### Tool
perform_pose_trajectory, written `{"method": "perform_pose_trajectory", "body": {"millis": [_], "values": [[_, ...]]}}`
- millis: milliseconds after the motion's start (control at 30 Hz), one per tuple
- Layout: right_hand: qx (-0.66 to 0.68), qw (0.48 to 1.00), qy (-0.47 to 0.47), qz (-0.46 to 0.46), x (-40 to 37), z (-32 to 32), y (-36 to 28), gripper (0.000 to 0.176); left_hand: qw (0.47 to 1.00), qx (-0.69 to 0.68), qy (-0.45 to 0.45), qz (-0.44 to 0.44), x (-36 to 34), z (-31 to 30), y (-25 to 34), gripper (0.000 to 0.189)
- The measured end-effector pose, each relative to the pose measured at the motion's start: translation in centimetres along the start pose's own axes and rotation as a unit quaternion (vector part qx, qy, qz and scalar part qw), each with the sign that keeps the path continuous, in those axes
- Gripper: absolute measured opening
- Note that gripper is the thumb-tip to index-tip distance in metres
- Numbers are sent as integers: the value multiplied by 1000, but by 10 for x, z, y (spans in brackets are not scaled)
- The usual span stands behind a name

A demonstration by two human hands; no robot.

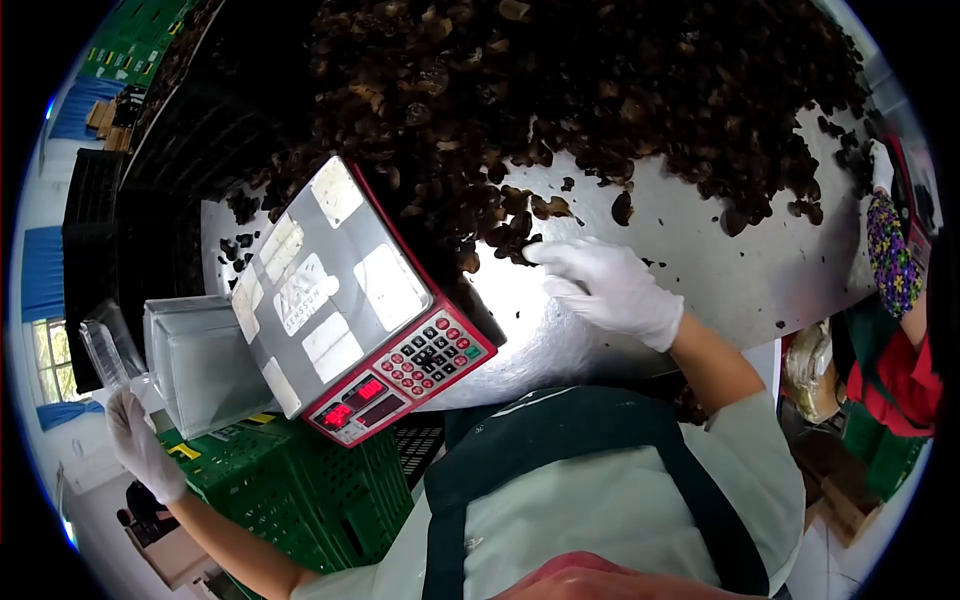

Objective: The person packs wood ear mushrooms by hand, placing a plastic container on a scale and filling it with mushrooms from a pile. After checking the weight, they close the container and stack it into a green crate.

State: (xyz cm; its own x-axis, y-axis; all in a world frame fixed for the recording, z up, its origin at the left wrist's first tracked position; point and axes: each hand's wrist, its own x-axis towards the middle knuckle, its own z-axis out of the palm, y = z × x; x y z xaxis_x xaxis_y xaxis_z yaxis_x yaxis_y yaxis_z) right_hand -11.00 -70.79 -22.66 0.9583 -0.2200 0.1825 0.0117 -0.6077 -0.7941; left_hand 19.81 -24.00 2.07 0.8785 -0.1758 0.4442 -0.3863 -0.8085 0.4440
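My left hand (143,445), in a white glove, holds a clear plastic container (112,345) at the far left, beside a stack of clear containers (200,362). My right hand (612,288), also gloved, is over the metal table (540,345), its fingertips at the edge of a heap of dark brown, mushroom-like pieces (560,90). Its fingers are close together, and whether they grip a piece is too small to tell. Between the hands is a red scale (335,295) with a grey top, white patches and lit red digits.
Green crates (300,490) stand below the scale. Black crates (155,235) are stacked at the left. At the right edge, a co-worker's gloved hand (881,168) and patterned sleeve (893,250) show near another scale. Small dark scraps lie on the metal.
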Motion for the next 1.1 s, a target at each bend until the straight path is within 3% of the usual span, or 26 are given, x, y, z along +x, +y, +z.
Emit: {"method": "perform_pose_trajectory", "body": {"millis": [33, 100, 167, 233, 300, 367, 400, 433, 500, 567, 633, 700, 733, 767, 833, 867, 900, 967, 1033, 1067, 1100], "values": [[-1, 1000, 0, 3, 9, 4, -8, 42, 1000, -15, 20, -8, -20, 15, 24, 22], [-154, 986, -49, -33, 34, 13, -27, 55, 988, -149, -12, 49, -67, 64, 43, 22], [-205, 972, -7, -111, 56, 38, -21, 72, 958, 105, -130, 232, -102, 101, 70, 26], [-248, 961, -42, -112, 84, 58, -17, 81, 952, 82, -221, 195, -127, 131, 88, 38], [-272, 956, -52, -100, 114, 78, -14, 85, 937, 117, -205, 258, -137, 150, 92, 46], [-297, 945, -70, -114, 141, 90, -12, 89, 955, 68, -205, 202, -140, 152, 112, 53], [-322, 935, -96, -112, 152, 88, -10, 88, 958, 58, -166, 228, -141, 154, 113, 54], [-293, 948, -70, -105, 161, 85, -7, 65, 958, 47, -128, 251, -144, 155, 114, 54], [-371, 919, -92, -97, 179, 68, -1, 38, 957, 34, -95, 272, -150, 153, 120, 53], [-373, 923, 17, -95, 173, 52, 37, 24, 943, 21, -44, 328, -167, 152, 115, 46], [-387, 914, 73, -101, 155, 22, 59, 31, 916, -37, -57, 396, -190, 154, 96, 28], [-350, 933, 61, -59, 137, 2, 51, 41, 893, -97, -179, 402, -208, 155, 90, 11], [-351, 936, 30, -18, 128, -7, 29, 57, 902, -136, -254, 321, -221, 156, 83, 7], [-353, 935, 29, -18, 122, -4, 16, 57, 899, -174, -324, 239, -236, 161, 72, 5], [-299, 950, 30, -82, 122, 11, -9, 70, 894, -114, -306, 309, -274, 182, 36, 1], [-281, 953, -23, -108, 122, 29, -18, 69, 881, -83, -361, 293, -289, 188, 19, 9], [-264, 953, -73, -133, 125, 53, -20, 68, 882, -83, -353, 301, -311, 199, -2, 9], [-363, 915, -56, -170, 146, 108, -2, 59, 842, -144, -464, 233, -341, 222, -35, 28], [-386, 906, -46, -166, 182, 110, 4, 52, 735, -179, -649, 89, -281, 204, 26, 34], [-327, 925, -20, -192, 196, 111, 15, 46, 753, -317, -533, 222, -338, 245, -45, 36], [-332, 922, -4, -198, 206, 106, 18, 31, 757, -317, -526, 223, -334, 247, -40, 36]]}}
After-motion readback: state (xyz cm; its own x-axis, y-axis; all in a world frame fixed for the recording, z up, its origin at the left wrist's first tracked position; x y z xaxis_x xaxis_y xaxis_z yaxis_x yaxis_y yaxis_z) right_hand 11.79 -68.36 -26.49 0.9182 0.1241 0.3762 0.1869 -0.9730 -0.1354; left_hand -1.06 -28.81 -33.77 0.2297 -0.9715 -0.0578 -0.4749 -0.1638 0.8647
